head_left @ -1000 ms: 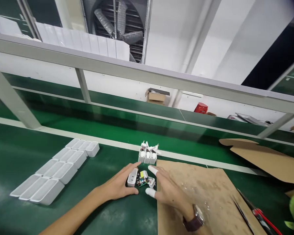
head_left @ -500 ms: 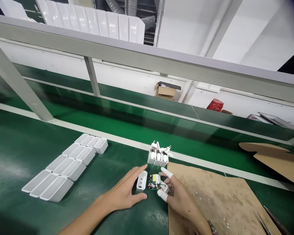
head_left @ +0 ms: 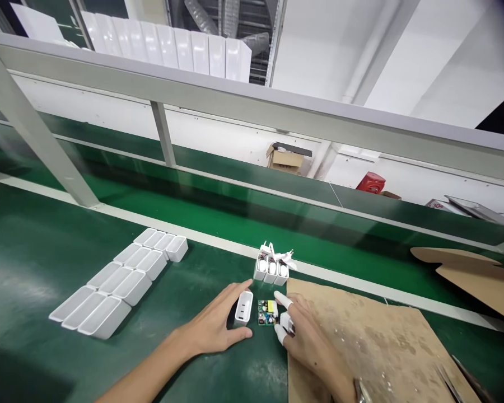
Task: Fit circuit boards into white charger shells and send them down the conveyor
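Circuit board [head_left: 267,312], small and green with a yellow part on it, lies flat on the green bench [head_left: 46,252] just below the middle of the frame, between a white charger shell [head_left: 243,308] on its left and the edge of a brown cardboard sheet [head_left: 373,341] on its right. Little free room remains around it: the shell stands just beside its left edge, and a cluster of white plug parts [head_left: 272,267] sits near, above it. Open green surface lies to the lower left.

The left hand [head_left: 216,327] comes in from the lower left, palm down, thumb and forefinger curved around the shell and touching it, loosely grasping it. The right hand [head_left: 306,336] reaches in from the lower right over the cardboard; its white-capped fingertips [head_left: 280,331] pinch a small white piece at the board's right edge.

Rows of white casings [head_left: 121,282] lie in the left of the frame, well apart from the hands. A white strip borders the bench, a green conveyor belt [head_left: 218,215] runs beyond it, and a grey frame rail [head_left: 252,115] crosses the upper frame with white boxes [head_left: 172,45] on top
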Tool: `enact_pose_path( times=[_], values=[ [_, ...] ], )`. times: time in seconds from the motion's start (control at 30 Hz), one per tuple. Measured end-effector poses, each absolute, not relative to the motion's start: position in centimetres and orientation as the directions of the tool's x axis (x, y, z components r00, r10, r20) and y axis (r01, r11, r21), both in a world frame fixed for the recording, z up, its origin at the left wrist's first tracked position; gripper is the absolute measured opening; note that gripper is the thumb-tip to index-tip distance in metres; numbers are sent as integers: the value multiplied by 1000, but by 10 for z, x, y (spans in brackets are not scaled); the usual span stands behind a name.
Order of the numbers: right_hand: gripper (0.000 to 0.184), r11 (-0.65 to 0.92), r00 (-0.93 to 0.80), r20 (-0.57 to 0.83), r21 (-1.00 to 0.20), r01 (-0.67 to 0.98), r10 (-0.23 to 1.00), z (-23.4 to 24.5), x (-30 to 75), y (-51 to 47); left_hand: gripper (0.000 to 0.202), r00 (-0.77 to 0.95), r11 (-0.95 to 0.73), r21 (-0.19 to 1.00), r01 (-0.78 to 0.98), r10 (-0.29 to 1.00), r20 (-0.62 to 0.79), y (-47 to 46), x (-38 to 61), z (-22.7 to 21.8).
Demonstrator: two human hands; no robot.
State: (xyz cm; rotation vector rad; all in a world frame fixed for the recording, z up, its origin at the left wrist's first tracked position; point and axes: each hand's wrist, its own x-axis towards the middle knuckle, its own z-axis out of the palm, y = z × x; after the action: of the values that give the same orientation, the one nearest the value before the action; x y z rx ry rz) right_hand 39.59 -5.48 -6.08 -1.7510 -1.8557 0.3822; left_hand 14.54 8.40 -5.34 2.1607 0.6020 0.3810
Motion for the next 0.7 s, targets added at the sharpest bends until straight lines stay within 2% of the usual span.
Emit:
enact_pose_path(
  times=[0.2, 0.37, 0.5, 0.7],
  values=[
    [64, 224, 44, 448, -526, 820, 893, -49, 382, -52, 91, 802, -515, 783, 350, 597, 35, 81, 143, -55],
    [66, 353, 55, 638, -493, 795, 768, -44, 365, -55, 86, 758, -580, 783, 224, 609, 233, 80, 143, -59],
    [76, 418, -34, 681, -409, 811, 732, -53, 355, -59, 82, 751, -666, 732, 142, 554, 359, 80, 145, -61],
    [80, 411, -86, 668, -346, 844, 739, -66, 353, -60, 83, 771, -703, 699, 132, 516, 374, 80, 145, -60]
  ],
)
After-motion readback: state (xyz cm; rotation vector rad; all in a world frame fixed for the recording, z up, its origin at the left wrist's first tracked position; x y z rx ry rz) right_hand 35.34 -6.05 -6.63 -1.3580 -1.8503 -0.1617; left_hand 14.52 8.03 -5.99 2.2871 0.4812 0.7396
